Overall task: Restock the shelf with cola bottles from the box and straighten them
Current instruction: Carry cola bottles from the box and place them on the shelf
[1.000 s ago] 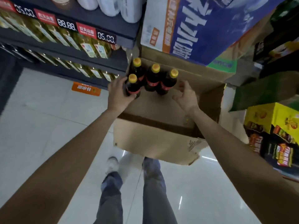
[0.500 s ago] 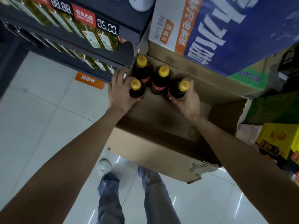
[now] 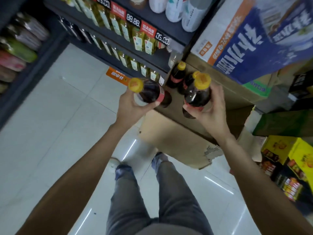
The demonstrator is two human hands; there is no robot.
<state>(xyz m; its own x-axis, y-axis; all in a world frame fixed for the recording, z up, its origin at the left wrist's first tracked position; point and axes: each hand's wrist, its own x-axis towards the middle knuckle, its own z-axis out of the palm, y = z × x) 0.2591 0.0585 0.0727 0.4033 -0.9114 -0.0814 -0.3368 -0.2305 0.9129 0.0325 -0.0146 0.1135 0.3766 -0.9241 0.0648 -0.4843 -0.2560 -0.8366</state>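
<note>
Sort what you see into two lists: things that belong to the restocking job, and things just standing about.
Job: left hand, right hand, two held cola bottles, two bottles in the box, cardboard box.

Standing about: yellow-label bottles, white jugs, blue carton.

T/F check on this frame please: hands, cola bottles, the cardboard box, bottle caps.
1. Each hand holds a cola bottle. True: the left hand grips one cola bottle, the right hand another.
2. The bottle caps are red. False: the caps are yellow; the labels are red.
3. The cardboard box has no bottles left in it. False: at least two bottles still stand in it.
4. The left-hand bottle is tilted, cap toward the aisle shelf. True.
5. The person wears long sleeves. False: both forearms are bare.
</note>
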